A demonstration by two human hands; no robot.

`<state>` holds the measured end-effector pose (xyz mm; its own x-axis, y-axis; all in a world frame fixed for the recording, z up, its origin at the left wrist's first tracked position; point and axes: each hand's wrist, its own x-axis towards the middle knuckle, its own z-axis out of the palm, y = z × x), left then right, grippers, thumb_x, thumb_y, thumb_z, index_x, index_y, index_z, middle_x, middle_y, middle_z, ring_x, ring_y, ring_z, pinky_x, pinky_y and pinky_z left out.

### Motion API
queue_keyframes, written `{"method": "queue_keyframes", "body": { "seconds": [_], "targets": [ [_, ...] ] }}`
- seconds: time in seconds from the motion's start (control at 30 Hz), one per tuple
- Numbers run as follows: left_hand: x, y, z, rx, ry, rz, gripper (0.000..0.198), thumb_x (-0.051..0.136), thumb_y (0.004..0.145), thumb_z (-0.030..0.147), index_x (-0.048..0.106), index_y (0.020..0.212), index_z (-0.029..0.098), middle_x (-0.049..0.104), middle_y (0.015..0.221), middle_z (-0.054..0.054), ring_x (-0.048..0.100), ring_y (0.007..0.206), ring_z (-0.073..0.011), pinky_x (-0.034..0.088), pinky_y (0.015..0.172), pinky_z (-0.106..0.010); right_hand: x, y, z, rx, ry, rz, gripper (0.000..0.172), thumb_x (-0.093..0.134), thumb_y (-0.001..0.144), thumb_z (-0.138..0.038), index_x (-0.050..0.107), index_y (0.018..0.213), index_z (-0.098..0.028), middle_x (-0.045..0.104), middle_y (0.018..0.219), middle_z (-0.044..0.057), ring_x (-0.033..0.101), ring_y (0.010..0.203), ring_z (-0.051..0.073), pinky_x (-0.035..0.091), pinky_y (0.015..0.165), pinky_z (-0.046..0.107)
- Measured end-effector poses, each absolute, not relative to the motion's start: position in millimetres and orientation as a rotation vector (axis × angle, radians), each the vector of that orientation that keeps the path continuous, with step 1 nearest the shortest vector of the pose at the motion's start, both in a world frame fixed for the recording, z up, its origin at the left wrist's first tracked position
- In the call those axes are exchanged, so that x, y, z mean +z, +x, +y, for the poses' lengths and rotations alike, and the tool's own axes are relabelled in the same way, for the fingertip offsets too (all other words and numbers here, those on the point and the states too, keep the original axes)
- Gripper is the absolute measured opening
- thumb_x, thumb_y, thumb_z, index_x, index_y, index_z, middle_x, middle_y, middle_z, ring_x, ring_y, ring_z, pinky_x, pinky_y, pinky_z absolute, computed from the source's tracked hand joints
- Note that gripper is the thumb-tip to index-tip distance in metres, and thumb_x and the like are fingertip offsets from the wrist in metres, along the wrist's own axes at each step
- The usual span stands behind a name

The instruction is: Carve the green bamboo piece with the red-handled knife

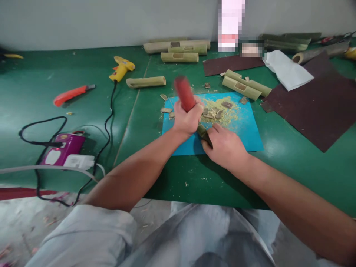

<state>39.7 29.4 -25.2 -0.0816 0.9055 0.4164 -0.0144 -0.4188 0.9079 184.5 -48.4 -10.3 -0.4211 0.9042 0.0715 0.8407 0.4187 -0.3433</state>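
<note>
My left hand (187,118) is wrapped round a red-handled tool (184,92), its handle pointing up and away; its working end is hidden under the hand. Just to the right, my right hand (224,145) grips a short green bamboo piece (204,134), slanted over a blue sheet (251,139). The bamboo's near end disappears under my fingers. Yellowish shavings (232,112) and small bamboo chips (218,113) lie on the sheet beyond my hands.
Cut bamboo tubes (179,57) lie at the back, with more (241,88) at right beside brown sheets (319,111) and white paper (287,70). On the left are a yellow glue gun (121,69), a red cutter (72,95), a purple power strip (64,149) and cables.
</note>
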Motion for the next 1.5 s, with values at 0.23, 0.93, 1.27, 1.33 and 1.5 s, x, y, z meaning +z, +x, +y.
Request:
{"method": "queue_keyframes", "body": {
  "seconds": [0.23,0.93,1.27,1.33,1.5],
  "targets": [
    [-26.7,40.6,30.0,1.651,1.326,0.985,0.042,0.069,0.083,0.039,0.048,0.052,0.021,0.047,0.045,0.003,0.039,0.037,-0.0084,0.032,0.038,-0.025,-15.7,188.7,-48.6,0.345,-1.489,-2.395,0.018,0.055,0.096,-0.028,0.067,0.095,-0.016,0.067,0.096,0.010,0.062,0.085,0.023,0.042,0.068,0.034],
    [-29.9,39.7,30.4,1.526,1.533,1.033,0.037,0.065,0.081,0.034,0.048,0.051,0.022,0.049,0.049,0.002,0.046,0.044,-0.0112,0.039,0.044,-0.027,-16.3,191.3,-47.2,0.393,-1.488,-2.330,0.014,0.059,0.093,-0.029,0.066,0.089,-0.017,0.067,0.093,0.008,0.062,0.081,0.021,0.039,0.065,0.032],
    [-28.0,36.2,30.6,1.607,1.393,1.026,0.039,0.064,0.082,0.029,0.045,0.048,0.021,0.042,0.043,0.003,0.038,0.038,-0.0084,0.033,0.038,-0.025,-17.2,192.9,-47.3,0.361,-1.496,-2.334,0.013,0.059,0.093,-0.028,0.065,0.091,-0.017,0.068,0.095,0.009,0.062,0.082,0.022,0.038,0.065,0.033],
    [-30.6,36.0,31.6,1.622,1.412,1.033,0.041,0.066,0.085,0.036,0.047,0.052,0.022,0.046,0.045,0.003,0.041,0.039,-0.0090,0.035,0.038,-0.025,-16.4,192.9,-48.0,0.337,-1.499,-2.342,0.014,0.058,0.094,-0.029,0.065,0.091,-0.018,0.068,0.095,0.009,0.063,0.083,0.022,0.038,0.065,0.033],
    [-30.9,38.3,30.2,1.661,1.419,1.046,0.046,0.066,0.089,0.049,0.048,0.057,0.022,0.049,0.048,0.002,0.043,0.040,-0.0099,0.036,0.038,-0.025,-15.4,191.3,-50.3,0.320,-1.552,-2.341,0.022,0.061,0.094,-0.037,0.067,0.091,-0.017,0.069,0.093,0.009,0.063,0.083,0.023,0.038,0.065,0.033]
  ]
}}
